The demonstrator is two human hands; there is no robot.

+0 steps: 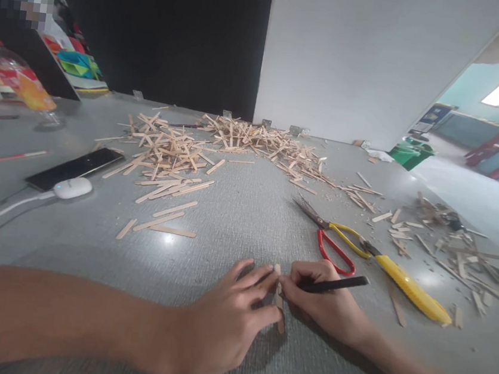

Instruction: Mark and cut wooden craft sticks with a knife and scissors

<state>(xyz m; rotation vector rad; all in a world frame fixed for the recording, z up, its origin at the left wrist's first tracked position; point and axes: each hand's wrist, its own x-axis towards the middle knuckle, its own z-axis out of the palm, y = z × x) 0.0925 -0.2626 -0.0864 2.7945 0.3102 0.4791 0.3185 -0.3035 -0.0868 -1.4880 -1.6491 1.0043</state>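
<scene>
A wooden popsicle stick [279,301] lies lengthwise on the grey tabletop in front of me. My left hand [236,305] holds it down, with fingertips near its far end and the thumb near its close end. From the right, my right hand [326,301] grips a black pen [340,284] in a writing hold, its fingers right beside the stick. The pen's tip is hidden by those fingers. Just beyond the right hand lie scissors [337,245] with one red and one yellow handle, and a yellow utility knife [412,286] touches them.
Heaped popsicle sticks [255,139] spread along the back, with several loose ones at left centre. Cut scraps [462,259] litter the right side. A phone [75,168], a white corded device [73,188] and a bottle [31,87] stand left. Black and white panels rise behind.
</scene>
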